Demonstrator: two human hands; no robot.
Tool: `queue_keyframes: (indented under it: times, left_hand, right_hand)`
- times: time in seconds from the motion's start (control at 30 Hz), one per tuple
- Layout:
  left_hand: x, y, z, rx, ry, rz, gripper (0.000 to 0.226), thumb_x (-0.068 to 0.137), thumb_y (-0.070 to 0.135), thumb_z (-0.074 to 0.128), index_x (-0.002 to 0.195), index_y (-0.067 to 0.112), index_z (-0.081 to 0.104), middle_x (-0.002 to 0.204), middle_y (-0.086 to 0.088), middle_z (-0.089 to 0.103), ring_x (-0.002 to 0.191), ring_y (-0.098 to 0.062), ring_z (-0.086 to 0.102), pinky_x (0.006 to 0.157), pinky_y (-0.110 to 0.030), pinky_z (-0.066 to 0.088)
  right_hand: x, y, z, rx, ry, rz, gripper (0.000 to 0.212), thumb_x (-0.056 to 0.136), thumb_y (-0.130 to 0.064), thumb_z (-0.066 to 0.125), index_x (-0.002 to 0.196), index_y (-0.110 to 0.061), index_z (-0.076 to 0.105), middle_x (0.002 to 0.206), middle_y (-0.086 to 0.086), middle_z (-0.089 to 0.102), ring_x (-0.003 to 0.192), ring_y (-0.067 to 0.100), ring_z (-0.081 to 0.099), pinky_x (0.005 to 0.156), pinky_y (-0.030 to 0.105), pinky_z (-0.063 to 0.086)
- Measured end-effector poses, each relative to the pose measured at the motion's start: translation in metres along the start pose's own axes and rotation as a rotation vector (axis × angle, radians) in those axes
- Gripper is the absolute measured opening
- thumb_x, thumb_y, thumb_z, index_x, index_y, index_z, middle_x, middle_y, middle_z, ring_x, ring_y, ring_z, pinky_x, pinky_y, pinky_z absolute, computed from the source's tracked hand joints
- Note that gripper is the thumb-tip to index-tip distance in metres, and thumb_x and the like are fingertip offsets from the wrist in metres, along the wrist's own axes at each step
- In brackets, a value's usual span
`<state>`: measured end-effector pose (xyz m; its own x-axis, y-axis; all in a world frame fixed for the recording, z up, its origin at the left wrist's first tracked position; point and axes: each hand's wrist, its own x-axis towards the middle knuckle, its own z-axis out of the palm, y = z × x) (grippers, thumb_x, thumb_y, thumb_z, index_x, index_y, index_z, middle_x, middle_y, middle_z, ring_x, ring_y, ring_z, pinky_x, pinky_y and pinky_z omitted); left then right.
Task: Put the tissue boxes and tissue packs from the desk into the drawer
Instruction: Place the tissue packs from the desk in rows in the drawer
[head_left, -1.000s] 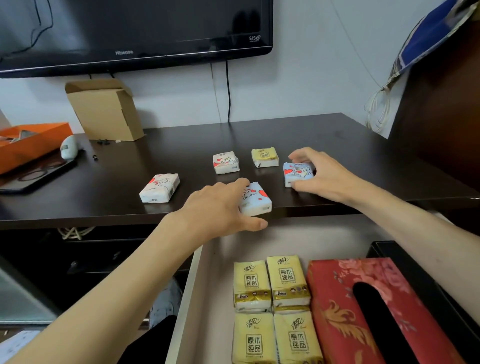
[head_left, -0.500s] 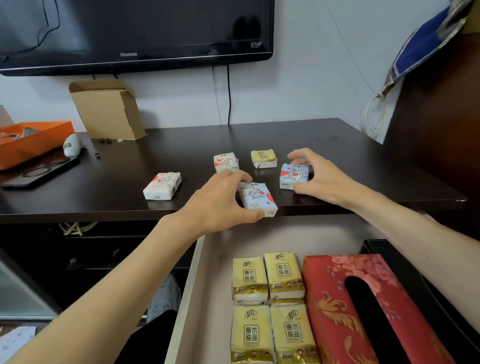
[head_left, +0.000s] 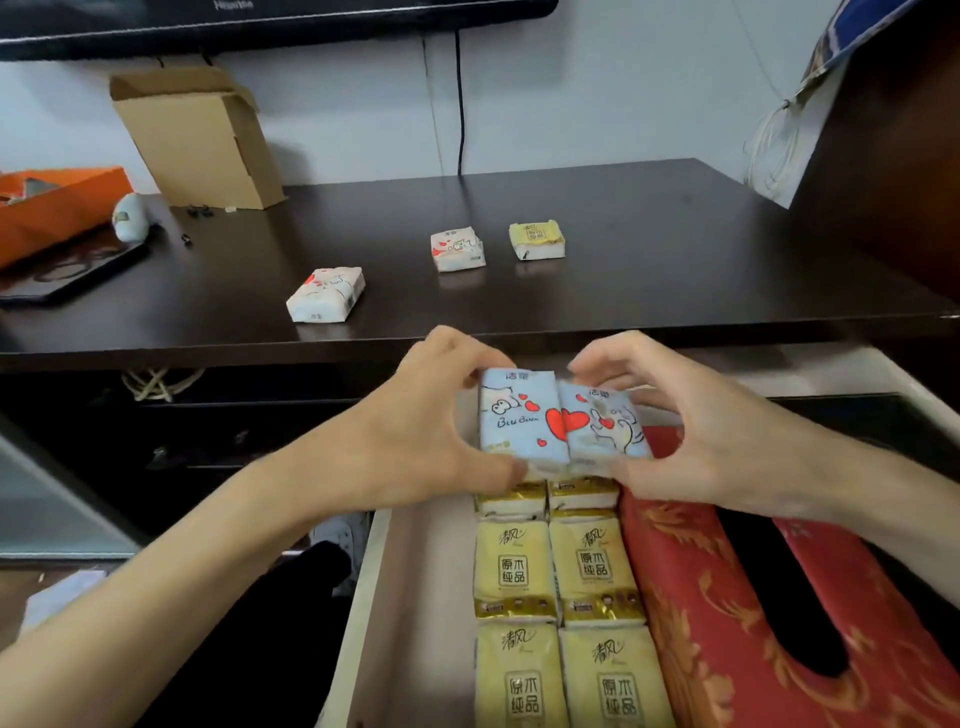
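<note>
My left hand (head_left: 415, 431) grips a blue tissue pack with red hearts (head_left: 519, 415). My right hand (head_left: 706, 431) grips a second blue pack (head_left: 605, 423). The two packs touch side by side above the open drawer (head_left: 410, 597), over the far end of the yellow tissue packs (head_left: 556, 571) lying inside. A red floral tissue box (head_left: 701, 597) lies in the drawer to their right. On the dark desk (head_left: 675, 270) remain two white packs (head_left: 326, 293) (head_left: 457, 248) and a small yellow pack (head_left: 536, 240).
An open cardboard box (head_left: 197, 140) stands at the desk's back left, with an orange box (head_left: 52, 202), a computer mouse (head_left: 129, 217) and a black tray (head_left: 67, 270) beside it. A television hangs above. A dark cabinet (head_left: 893, 182) rises on the right.
Both hands lifted their blue packs off the desk's front edge and brought them together over the drawer. The camera tilted down and closer.
</note>
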<state>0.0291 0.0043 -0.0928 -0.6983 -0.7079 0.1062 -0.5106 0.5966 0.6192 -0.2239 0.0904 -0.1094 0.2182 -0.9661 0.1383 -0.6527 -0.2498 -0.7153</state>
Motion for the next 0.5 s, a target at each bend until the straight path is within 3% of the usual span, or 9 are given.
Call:
queue_keyframes:
  times: [0.1, 0.23, 0.3, 0.37, 0.43, 0.5]
  left_hand:
    - [-0.017, -0.008, 0.021, 0.115, -0.055, 0.023, 0.071, 0.059, 0.051, 0.085, 0.122, 0.042, 0.053, 0.11, 0.025, 0.037, 0.116, 0.0, 0.037, 0.087, -0.012, 0.043]
    - [-0.034, -0.02, 0.035, 0.169, -0.117, 0.038, 0.078, 0.057, 0.062, 0.078, 0.127, 0.045, 0.048, 0.112, 0.029, 0.038, 0.116, 0.003, 0.039, 0.087, -0.012, 0.044]
    - [-0.038, -0.023, 0.037, 0.212, -0.141, 0.034, 0.081, 0.057, 0.069, 0.072, 0.13, 0.046, 0.045, 0.114, 0.032, 0.038, 0.116, 0.005, 0.037, 0.085, -0.011, 0.045]
    - [-0.04, -0.023, 0.04, 0.286, -0.15, 0.061, 0.081, 0.058, 0.073, 0.066, 0.131, 0.044, 0.045, 0.113, 0.03, 0.039, 0.113, 0.003, 0.038, 0.083, -0.013, 0.046]
    - [-0.042, -0.023, 0.042, 0.376, -0.141, 0.102, 0.081, 0.059, 0.074, 0.062, 0.131, 0.04, 0.046, 0.112, 0.027, 0.04, 0.106, 0.001, 0.038, 0.085, -0.016, 0.046]
    - [-0.044, -0.021, 0.046, 0.439, -0.144, 0.128, 0.082, 0.061, 0.076, 0.059, 0.131, 0.037, 0.047, 0.112, 0.025, 0.042, 0.101, 0.0, 0.038, 0.088, -0.019, 0.046]
  right_hand:
    - [-0.008, -0.002, 0.005, -0.175, -0.045, -0.037, 0.071, 0.076, -0.038, 0.088, 0.132, -0.05, 0.046, 0.126, -0.031, 0.057, 0.119, -0.008, 0.056, 0.094, 0.02, 0.053]
    - [-0.009, -0.003, 0.013, -0.153, -0.162, -0.003, 0.066, 0.076, -0.05, 0.084, 0.124, -0.056, 0.038, 0.122, -0.037, 0.048, 0.118, -0.013, 0.05, 0.081, 0.016, 0.056]
    - [-0.016, -0.002, 0.021, -0.238, -0.148, -0.037, 0.072, 0.076, -0.046, 0.085, 0.133, -0.052, 0.042, 0.129, -0.035, 0.048, 0.122, -0.009, 0.05, 0.09, 0.016, 0.052]
    - [-0.022, -0.002, 0.035, -0.427, -0.071, -0.15, 0.083, 0.074, -0.038, 0.088, 0.147, -0.037, 0.048, 0.142, -0.02, 0.05, 0.129, 0.001, 0.047, 0.105, 0.022, 0.042]
    - [-0.026, -0.002, 0.046, -0.495, -0.049, -0.176, 0.087, 0.071, -0.032, 0.09, 0.149, -0.024, 0.052, 0.146, -0.006, 0.054, 0.134, 0.012, 0.049, 0.111, 0.029, 0.038]
    - [-0.026, -0.003, 0.049, -0.483, -0.08, -0.151, 0.086, 0.073, -0.03, 0.089, 0.15, -0.024, 0.05, 0.149, -0.006, 0.052, 0.137, 0.012, 0.047, 0.113, 0.027, 0.035]
